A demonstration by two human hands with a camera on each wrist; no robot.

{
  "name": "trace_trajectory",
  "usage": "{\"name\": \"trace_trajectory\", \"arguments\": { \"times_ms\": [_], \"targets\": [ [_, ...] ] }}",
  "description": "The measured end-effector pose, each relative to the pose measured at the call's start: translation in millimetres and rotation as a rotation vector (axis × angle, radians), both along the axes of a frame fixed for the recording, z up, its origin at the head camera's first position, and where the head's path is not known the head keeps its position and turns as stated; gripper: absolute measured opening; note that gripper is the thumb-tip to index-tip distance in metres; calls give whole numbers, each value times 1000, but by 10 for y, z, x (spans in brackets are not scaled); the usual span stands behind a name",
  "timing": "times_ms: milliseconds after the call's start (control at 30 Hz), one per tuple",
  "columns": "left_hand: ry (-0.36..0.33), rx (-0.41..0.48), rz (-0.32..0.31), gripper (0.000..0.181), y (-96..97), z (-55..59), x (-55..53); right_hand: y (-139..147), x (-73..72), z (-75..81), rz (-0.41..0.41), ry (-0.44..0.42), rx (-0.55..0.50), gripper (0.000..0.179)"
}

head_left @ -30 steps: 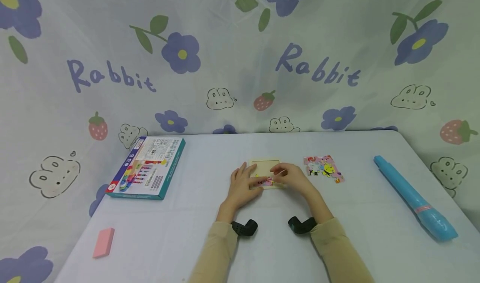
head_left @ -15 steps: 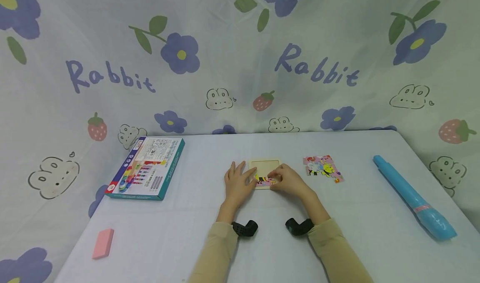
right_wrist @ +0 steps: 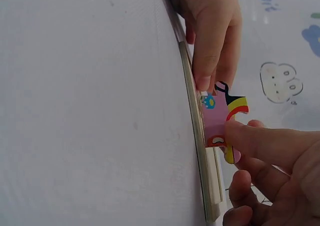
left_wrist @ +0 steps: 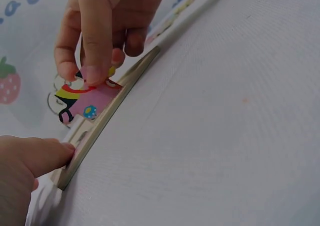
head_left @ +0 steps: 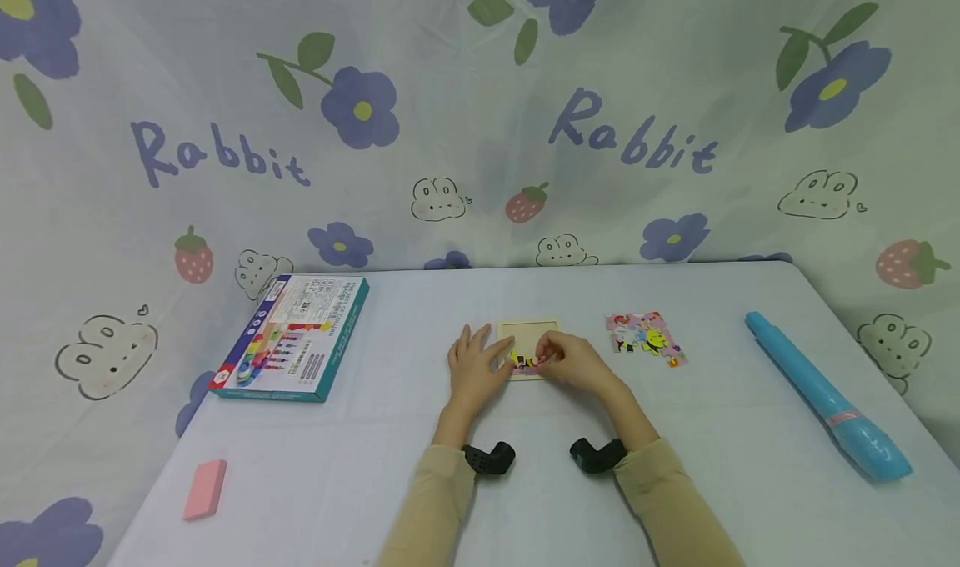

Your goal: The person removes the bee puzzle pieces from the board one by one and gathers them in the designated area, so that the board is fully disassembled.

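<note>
A small light-wood puzzle tray (head_left: 529, 331) lies mid-table, its far part bare wood and its near part covered with colourful pieces. Between thumb and fingers, my right hand (head_left: 577, 365) pinches a pink, yellow and black puzzle piece (right_wrist: 216, 118), tilted up on edge over the tray's near side. In the left wrist view this puzzle piece (left_wrist: 97, 100) stands close above the tray's rim. My left hand (head_left: 474, 375) rests at the tray's left side with its fingers spread, and its thumb (left_wrist: 47, 156) touches the near left part of the tray.
Joined puzzle pieces (head_left: 648, 338) lie right of the tray. A flat toy box (head_left: 300, 333) is at the back left, with a pink block (head_left: 205, 489) nearer the front. A long blue wrapped object (head_left: 832, 400) lies along the right side. A printed curtain (head_left: 465, 133) hangs behind.
My left hand has drawn back leftward off the tray's near part. My right hand has come down toward the tray's near right, and the piece it pinches now stands tilted up.
</note>
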State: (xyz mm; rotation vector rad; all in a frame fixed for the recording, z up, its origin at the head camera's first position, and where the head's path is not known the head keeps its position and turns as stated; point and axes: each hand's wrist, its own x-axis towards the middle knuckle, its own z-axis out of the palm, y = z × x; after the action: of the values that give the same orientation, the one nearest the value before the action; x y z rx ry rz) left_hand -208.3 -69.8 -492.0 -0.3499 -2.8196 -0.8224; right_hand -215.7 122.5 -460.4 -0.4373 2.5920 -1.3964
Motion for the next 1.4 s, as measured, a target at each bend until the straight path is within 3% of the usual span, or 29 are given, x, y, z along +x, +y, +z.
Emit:
{"name": "trace_trajectory", "arguments": {
  "times_ms": [167, 633, 967, 1233, 1400],
  "targets": [
    [-12, -2, -2, 36, 8, 1, -3, 28, -3, 19, -18, -3, -23, 15],
    [-33, 2, 3, 35, 5, 15, 12, 214, -44, 61, -103, -116, -137, 22],
    [-16, 15, -11, 25, 5, 4, 11, 492, -67, 126, -204, -168, -86, 25],
    [-10, 16, -19, 22, -3, 3, 15, 806, -48, 203, -284, -162, -106, 33],
    [-15, 14, -17, 22, -2, 4, 17, 947, -16, 230, -294, -143, -96, 36]
  ]
}}
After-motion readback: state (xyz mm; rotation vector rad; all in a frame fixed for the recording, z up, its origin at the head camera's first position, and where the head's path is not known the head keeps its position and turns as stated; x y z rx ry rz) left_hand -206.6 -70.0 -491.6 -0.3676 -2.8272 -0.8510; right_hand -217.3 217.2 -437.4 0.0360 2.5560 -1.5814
